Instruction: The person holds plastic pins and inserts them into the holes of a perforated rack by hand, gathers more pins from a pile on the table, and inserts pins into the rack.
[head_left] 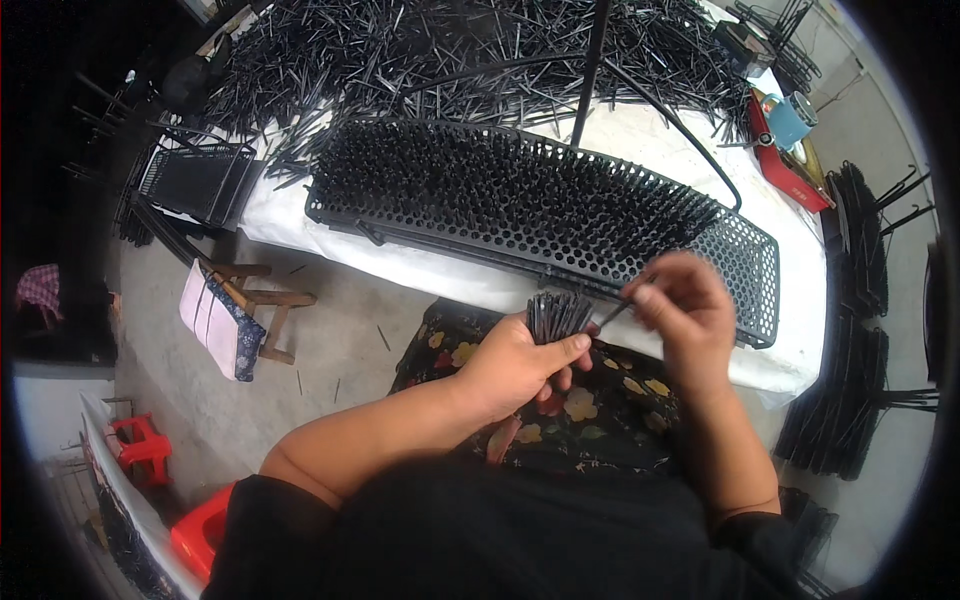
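My left hand (pixel 520 365) is closed round a bundle of thin black sticks (pixel 558 316), their ends standing up out of the fist. Just to its right, my right hand (pixel 685 305) pinches a single black stick (pixel 618 312) between thumb and fingers; the hand is slightly blurred. Beyond both hands lies a long black perforated rack (pixel 742 262) on the white-covered table. Most of its holes are filled with upright black sticks (pixel 480 190), while bare holes show at its right end and along its near edge.
A big heap of loose black sticks (pixel 450 60) covers the table's far side. At the right stands a red box (pixel 795 180) with a light blue mug (pixel 790 122). A smaller black rack (pixel 195 182) and wooden stool (pixel 275 300) are at the left. Black metal frames hang along the right wall.
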